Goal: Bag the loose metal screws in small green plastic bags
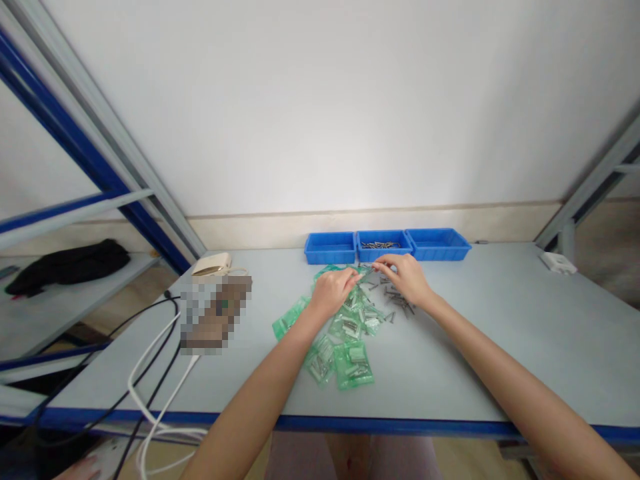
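Over the middle of the table, my left hand [332,291] is closed in a pinch on a small clear-green plastic bag [367,270]. My right hand [406,276] meets it from the right, thumb and fingers pressed together at the bag's edge; what they grip is too small to make out. Below my hands lie several green bags [354,365] with white plugs and screws inside. Loose dark screws [395,298] are scattered under and beside my right hand. Just behind stands a blue bin with screws [383,246].
A left blue bin [330,257] and a right blue bin [437,253] flank the middle one. At the left are a blurred-out brown object [220,313], a cream box [213,264] and white cables [134,373]. A white adapter [558,263] lies far right. The table's blue front edge [400,427] is near me.
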A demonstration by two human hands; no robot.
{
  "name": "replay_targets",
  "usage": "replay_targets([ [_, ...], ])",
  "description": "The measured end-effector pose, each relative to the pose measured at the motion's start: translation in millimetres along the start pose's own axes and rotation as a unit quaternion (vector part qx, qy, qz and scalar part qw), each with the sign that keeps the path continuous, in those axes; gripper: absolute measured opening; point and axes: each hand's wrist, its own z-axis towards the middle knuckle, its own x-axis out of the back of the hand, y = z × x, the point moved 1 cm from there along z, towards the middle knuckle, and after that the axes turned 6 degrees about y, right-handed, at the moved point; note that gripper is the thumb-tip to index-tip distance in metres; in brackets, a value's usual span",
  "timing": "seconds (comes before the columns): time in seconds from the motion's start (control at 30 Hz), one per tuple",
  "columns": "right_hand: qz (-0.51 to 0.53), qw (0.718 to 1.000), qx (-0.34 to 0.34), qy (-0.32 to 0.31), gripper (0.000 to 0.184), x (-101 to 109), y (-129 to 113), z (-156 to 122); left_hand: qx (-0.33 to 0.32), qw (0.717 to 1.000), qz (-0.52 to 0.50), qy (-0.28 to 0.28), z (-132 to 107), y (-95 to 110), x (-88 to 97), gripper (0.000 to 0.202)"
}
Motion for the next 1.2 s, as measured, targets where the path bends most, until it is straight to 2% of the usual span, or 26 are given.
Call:
replay_targets([
  [0.1, -0.064, 0.998, -0.023, 0.018, 0.037, 6.5, 14.5, 30.7, 0.041, 0.998, -0.025, -0.035, 1.6, -2.7, 1.7, 0.034],
  [0.23, -0.189, 0.980, -0.030, 0.044, 0.036, 22.7, 30.3, 47.2, 0.026, 0.994, -0.047, -0.090, 1.6, -4.9, -1.8, 0.037],
  [0.3, -0.174, 0.984, -0.039, -0.004, 0.034, 32.4, 34.5, 38.7, 0.017, 0.994, -0.049, -0.098, 1.3, -5.7, -3.7, 0.038],
  [0.37, -0.126, 0.985, -0.066, -0.093, 0.028, 40.1, 37.2, 22.0, 0.010, 0.994, -0.046, -0.098, 1.0, -6.2, -5.0, 0.039],
  [0.47, -0.083, 0.967, -0.099, -0.219, 0.028, 42.7, 39.5, -5.3, -0.004, 0.995, -0.035, -0.097, 1.0, -6.3, -5.9, 0.040],
  [0.57, -0.086, 0.957, -0.093, -0.261, 0.023, 35.2, 41.7, -20.8, -0.020, 0.996, -0.031, -0.084, 1.4, -5.7, -5.5, 0.041],
  [0.73, -0.034, 0.962, -0.064, -0.262, 0.006, 22.4, 45.0, -23.8, -0.043, 0.997, -0.018, -0.059, 1.2, -5.0, -4.5, 0.040],
  [0.83, -0.005, 0.964, -0.058, -0.258, 0.005, 21.3, 46.2, -24.0, -0.049, 0.997, -0.011, -0.057, 0.6, -5.4, -5.5, 0.039],
  [1.03, 0.048, 0.963, -0.086, -0.252, 0.008, 26.3, 44.6, -21.2, -0.049, 0.997, -0.004, -0.063, 0.2, -7.3, -7.3, 0.034],
  [1.1, 0.107, 0.962, -0.105, -0.229, 0.015, 27.5, 41.0, -17.7, -0.048, 0.997, -0.014, -0.058, 0.1, -6.8, -6.5, 0.030],
  [1.2, 0.242, 0.946, -0.150, -0.154, 0.023, 23.5, 33.1, -11.8, -0.058, 0.997, -0.044, -0.040, -0.5, -3.3, -4.3, 0.024],
])
